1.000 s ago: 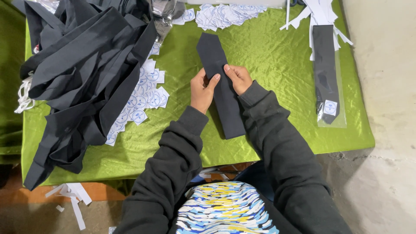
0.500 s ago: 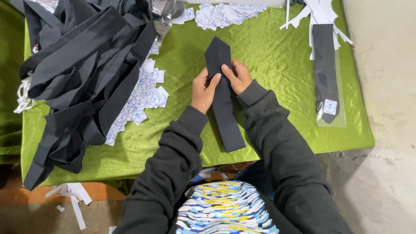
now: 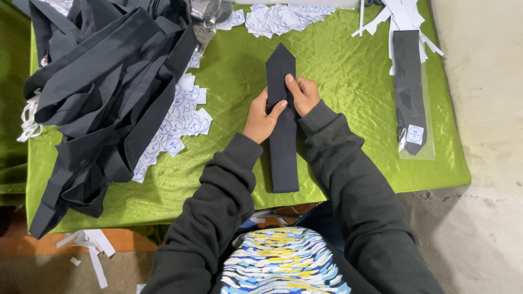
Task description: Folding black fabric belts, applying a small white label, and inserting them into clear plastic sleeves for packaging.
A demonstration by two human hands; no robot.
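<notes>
A folded dark necktie (image 3: 283, 144) lies lengthwise on the green satin tablecloth (image 3: 338, 81), its pointed tip toward the far side. My left hand (image 3: 261, 117) presses on the tie's left edge near the middle. My right hand (image 3: 303, 93) pinches the tie's right edge a little farther up. Both hands rest on the cloth strip, with dark sleeves reaching down to my lap.
A big heap of dark ties (image 3: 103, 92) covers the table's left part. Round white-and-blue stickers (image 3: 180, 122) lie beside it, more stickers (image 3: 283, 16) at the far edge. A bagged tie (image 3: 411, 92) sits at right. Paper scraps (image 3: 90, 247) lie on the floor.
The tie has swung from a slant to lie straight, its tip shifted right. Both hands stayed on it, moving slightly with it.
</notes>
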